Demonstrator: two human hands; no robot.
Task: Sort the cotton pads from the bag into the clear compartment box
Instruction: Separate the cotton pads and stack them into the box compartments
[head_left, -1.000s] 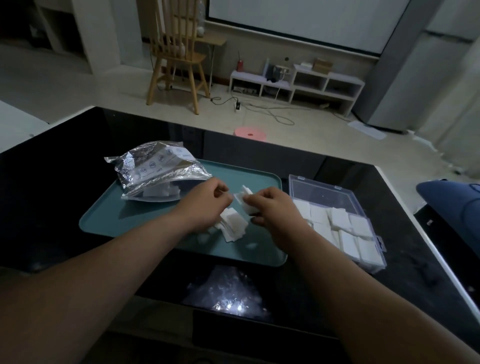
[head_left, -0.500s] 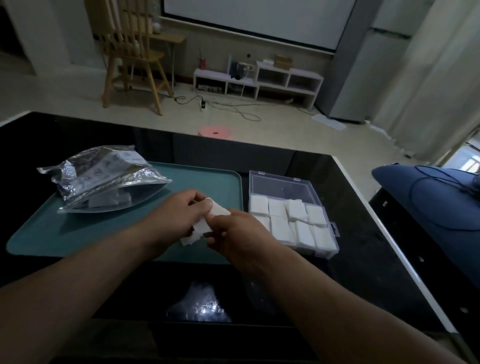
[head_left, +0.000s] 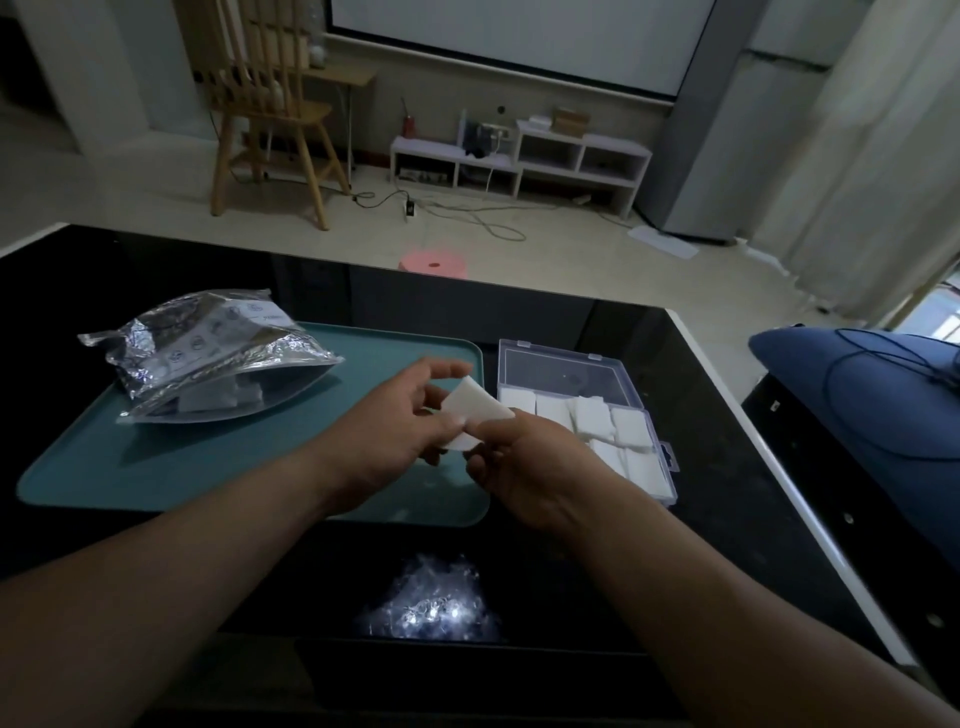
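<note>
Fingers (head_left: 491, 434) on cotton pad (head_left: 475, 408) near edge

- Square white cotton pad (head_left: 475, 415)
- Crinkled silver foil bag (head_left: 208, 353) with small printed symbols
- Flat teal plastic tray (head_left: 130, 462)
- Clear plastic compartment box (head_left: 561, 371) holding white pads
- Glossy black table (head_left: 701, 467) with white edge

Black table (head_left: 696, 415) bears teal tray (head_left: 156, 467), clear box (head_left: 561, 371).

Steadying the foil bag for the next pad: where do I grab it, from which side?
Probably pinch the foil bag by its raised top flap, coming from the left: it lies on the tray with its mouth gaping rightward, pads inside.
</note>
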